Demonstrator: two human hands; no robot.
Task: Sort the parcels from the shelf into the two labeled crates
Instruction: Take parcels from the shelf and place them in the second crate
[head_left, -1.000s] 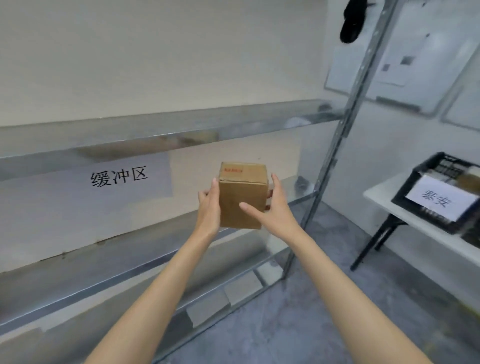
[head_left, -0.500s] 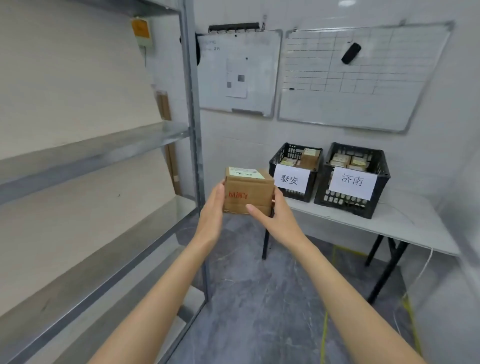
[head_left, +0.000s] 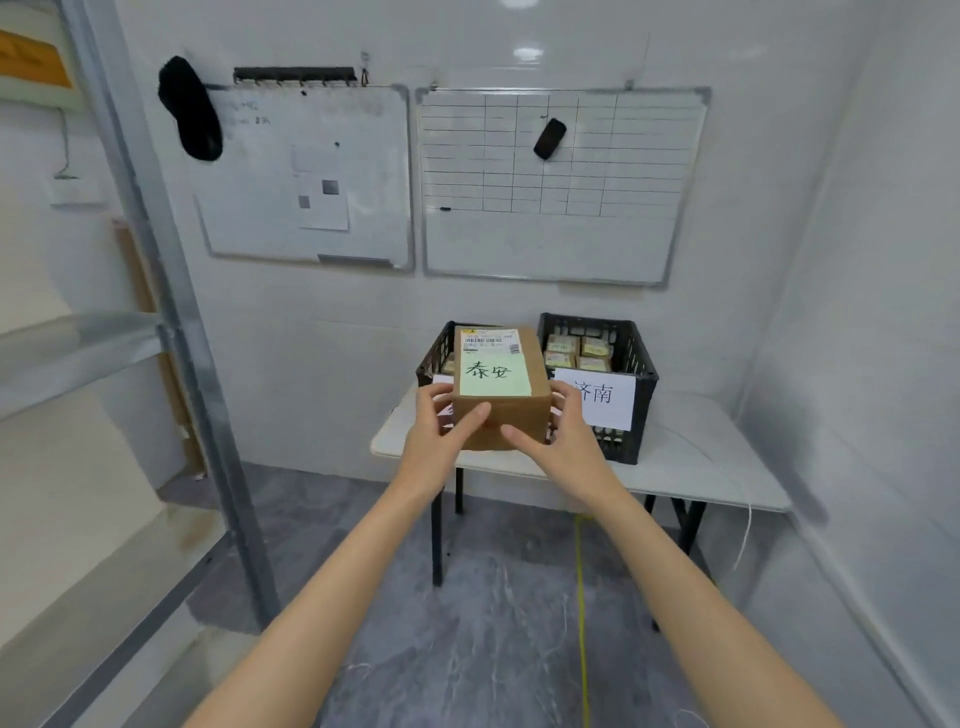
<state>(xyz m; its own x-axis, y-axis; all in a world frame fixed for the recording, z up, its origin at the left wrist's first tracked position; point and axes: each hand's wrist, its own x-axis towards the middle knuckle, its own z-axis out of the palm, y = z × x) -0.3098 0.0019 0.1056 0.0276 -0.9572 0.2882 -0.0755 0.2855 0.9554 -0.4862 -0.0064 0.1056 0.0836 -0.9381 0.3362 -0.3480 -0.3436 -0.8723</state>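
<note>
A small brown cardboard parcel (head_left: 511, 410) is held in the air between my left hand (head_left: 441, 431) and my right hand (head_left: 563, 428). Its top carries a barcode sticker and a green label handwritten 泰安. Behind it, two black crates stand side by side on a white table (head_left: 691, 462). The parcel hides most of the left crate (head_left: 436, 353), whose label is covered. The right crate (head_left: 636, 364) bears a white label 济南 and holds several small parcels.
A metal shelf rack (head_left: 171, 322) stands at the left, its post close to my left arm. Two whiteboards (head_left: 561, 182) hang on the wall above the table. A yellow line runs along the grey floor under the table. A white wall lies at the right.
I have turned from the shelf toward the table, carrying the parcel in both hands. The crates now sit straight ahead, and the parcel's top label faces me.
</note>
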